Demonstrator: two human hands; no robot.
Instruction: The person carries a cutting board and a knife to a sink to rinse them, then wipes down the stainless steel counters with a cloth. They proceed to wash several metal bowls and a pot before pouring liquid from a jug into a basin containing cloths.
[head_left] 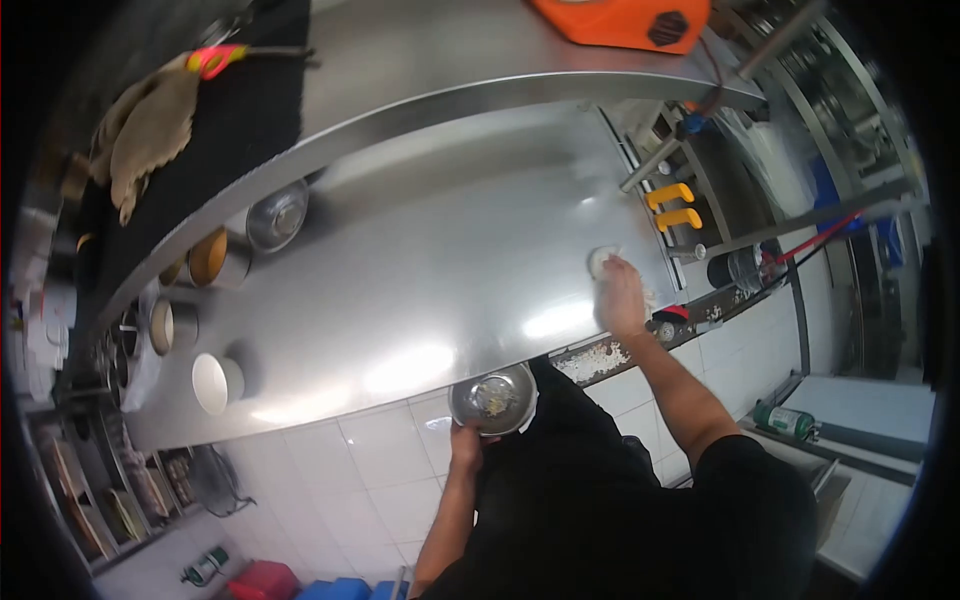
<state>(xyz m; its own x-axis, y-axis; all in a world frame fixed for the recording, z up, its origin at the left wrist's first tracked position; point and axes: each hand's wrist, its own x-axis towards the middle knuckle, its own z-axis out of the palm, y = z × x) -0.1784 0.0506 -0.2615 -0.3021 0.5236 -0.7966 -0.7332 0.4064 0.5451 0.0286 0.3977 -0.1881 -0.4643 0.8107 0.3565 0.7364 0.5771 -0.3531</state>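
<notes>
Fingers, right: the right hand (620, 295) lies flat, fingers together, pressing a white cloth (603, 262) onto the steel counter (420, 290) near its right end.
Fingers, left: the left hand (465, 443) curls around the lower rim of a small steel bowl (492, 400), clamped on it.
Bowl: held at the counter's near edge, just below table level, mouth up, pale scraps inside.
Key relation: the cloth lies up and to the right of the bowl, well apart; the right hand is the nearer one, already on it.
Long axis: none clear on the bunched cloth.
Around: round tins (217, 383) along the counter's left side; yellow handles (672, 205) beyond the cloth.
</notes>
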